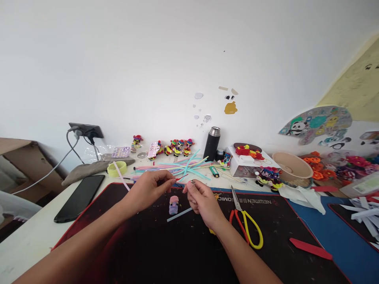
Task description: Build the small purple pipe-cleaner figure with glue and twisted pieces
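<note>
Two bare hands are hovering over the far edge of the black mat (142, 244), fingertips close together but not touching each other. Left hand (152, 190) is pinching narrow, thumb and finger gripping a thin red piece (181, 178) that's pointing toward the right hand (203, 199). Right hand is also pinching narrow, fingers curling in, holding a small item (193, 182) at the thumb tip; too small to tell what it is. Red piece and small item are sitting between the hands, just beside each other.

Below them, a pink-and-purple fuzzy figure (173, 205) is resting on the mat, between the forearms. Pale strip (179, 215) is lying next to it, one end running behind the right hand. Scissors (253, 230) with red and yellow handles are lying to the right of the right hand, blades pointing away from the person. Red strip (310, 248) is lying farther right on the mat.

Beyond the mat, loose fuzzy stems (197, 170) are spreading across the worktop (28, 248), black flask (211, 146) standing behind them. Green lighter (214, 172) is lying near the flask's base. Phone (79, 198) is lying at left, near the tape roll (117, 169).
</note>
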`<state>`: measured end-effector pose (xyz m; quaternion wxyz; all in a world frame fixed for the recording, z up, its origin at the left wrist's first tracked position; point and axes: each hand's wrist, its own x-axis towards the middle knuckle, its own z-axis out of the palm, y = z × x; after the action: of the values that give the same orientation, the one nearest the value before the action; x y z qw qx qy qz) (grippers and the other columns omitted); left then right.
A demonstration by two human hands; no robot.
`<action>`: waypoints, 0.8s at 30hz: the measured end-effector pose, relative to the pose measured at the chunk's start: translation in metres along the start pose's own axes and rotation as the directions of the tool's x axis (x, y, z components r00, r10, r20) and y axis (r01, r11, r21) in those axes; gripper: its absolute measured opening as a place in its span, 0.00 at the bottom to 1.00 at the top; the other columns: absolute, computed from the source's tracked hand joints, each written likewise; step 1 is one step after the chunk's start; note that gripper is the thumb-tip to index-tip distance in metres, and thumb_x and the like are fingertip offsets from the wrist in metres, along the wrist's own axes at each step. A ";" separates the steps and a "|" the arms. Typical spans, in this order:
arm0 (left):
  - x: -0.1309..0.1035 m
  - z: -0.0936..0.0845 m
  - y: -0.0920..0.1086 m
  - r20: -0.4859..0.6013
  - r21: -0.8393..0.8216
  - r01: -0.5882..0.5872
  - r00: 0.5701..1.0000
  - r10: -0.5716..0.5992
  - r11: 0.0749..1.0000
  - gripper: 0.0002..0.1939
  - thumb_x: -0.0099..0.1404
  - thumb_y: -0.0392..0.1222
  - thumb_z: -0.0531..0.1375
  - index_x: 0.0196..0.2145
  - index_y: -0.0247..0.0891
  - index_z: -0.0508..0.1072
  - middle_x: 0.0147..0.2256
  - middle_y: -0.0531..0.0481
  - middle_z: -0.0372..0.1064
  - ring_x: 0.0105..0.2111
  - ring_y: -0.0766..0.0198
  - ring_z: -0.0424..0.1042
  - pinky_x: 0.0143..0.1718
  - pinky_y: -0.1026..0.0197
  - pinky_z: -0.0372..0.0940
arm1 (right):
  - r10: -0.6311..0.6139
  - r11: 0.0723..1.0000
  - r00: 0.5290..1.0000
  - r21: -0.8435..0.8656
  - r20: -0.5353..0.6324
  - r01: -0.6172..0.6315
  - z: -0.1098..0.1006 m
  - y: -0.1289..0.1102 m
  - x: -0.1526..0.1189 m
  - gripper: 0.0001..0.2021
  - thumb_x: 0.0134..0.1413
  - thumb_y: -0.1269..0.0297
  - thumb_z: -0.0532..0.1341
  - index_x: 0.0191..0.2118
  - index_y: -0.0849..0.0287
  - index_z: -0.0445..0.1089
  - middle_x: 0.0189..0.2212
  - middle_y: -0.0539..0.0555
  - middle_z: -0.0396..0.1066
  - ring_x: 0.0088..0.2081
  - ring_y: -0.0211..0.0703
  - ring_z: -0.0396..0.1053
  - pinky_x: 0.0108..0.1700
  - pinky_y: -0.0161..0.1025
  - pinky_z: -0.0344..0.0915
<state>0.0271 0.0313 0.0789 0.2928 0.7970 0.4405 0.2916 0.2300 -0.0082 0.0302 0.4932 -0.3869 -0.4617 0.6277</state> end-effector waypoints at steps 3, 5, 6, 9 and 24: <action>-0.001 0.002 0.000 0.020 0.004 0.016 1.000 -0.016 1.000 0.17 0.72 0.52 0.57 0.33 0.38 0.78 0.26 0.53 0.73 0.26 0.65 0.66 0.29 0.65 0.57 | 0.007 1.000 1.000 0.000 0.006 -0.007 0.000 0.000 -0.001 0.28 0.53 0.34 0.66 0.29 0.57 0.64 0.17 0.38 0.45 0.18 0.29 0.37 0.19 0.32 0.34; -0.002 0.003 0.001 0.027 0.002 0.009 1.000 -0.010 1.000 0.17 0.72 0.51 0.57 0.34 0.38 0.78 0.26 0.54 0.73 0.26 0.65 0.65 0.29 0.65 0.57 | 0.003 1.000 1.000 -0.023 0.002 -0.003 0.001 0.000 -0.002 0.30 0.53 0.32 0.65 0.27 0.56 0.62 0.17 0.38 0.44 0.17 0.29 0.38 0.19 0.32 0.35; -0.003 0.004 0.001 0.031 -0.002 0.004 1.000 -0.004 1.000 0.17 0.72 0.51 0.57 0.34 0.38 0.78 0.27 0.53 0.73 0.26 0.66 0.65 0.29 0.65 0.57 | -0.003 0.999 1.000 -0.038 -0.004 0.003 0.001 0.001 -0.002 0.30 0.53 0.31 0.65 0.26 0.56 0.61 0.17 0.38 0.45 0.17 0.29 0.39 0.19 0.32 0.36; -0.004 0.005 0.002 0.043 -0.009 -0.017 0.999 0.018 1.000 0.16 0.72 0.50 0.57 0.34 0.38 0.78 0.27 0.53 0.75 0.26 0.66 0.66 0.29 0.65 0.58 | -0.040 0.994 0.998 -0.103 -0.038 0.036 0.000 0.005 0.000 0.30 0.55 0.31 0.63 0.25 0.55 0.59 0.17 0.40 0.47 0.17 0.30 0.41 0.19 0.33 0.39; -0.006 0.008 0.005 0.061 0.017 -0.060 0.996 0.059 0.998 0.16 0.73 0.52 0.57 0.37 0.40 0.80 0.31 0.53 0.78 0.29 0.64 0.71 0.31 0.65 0.61 | -0.206 0.864 0.962 -0.494 -0.180 0.093 -0.002 0.015 0.004 0.23 0.64 0.49 0.55 0.21 0.53 0.53 0.14 0.43 0.52 0.19 0.36 0.51 0.24 0.38 0.46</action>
<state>0.0330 0.0227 0.0757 0.2894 0.8210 0.4101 0.2719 0.2274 -0.0048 0.0147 0.4782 -0.5289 -0.5726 0.4046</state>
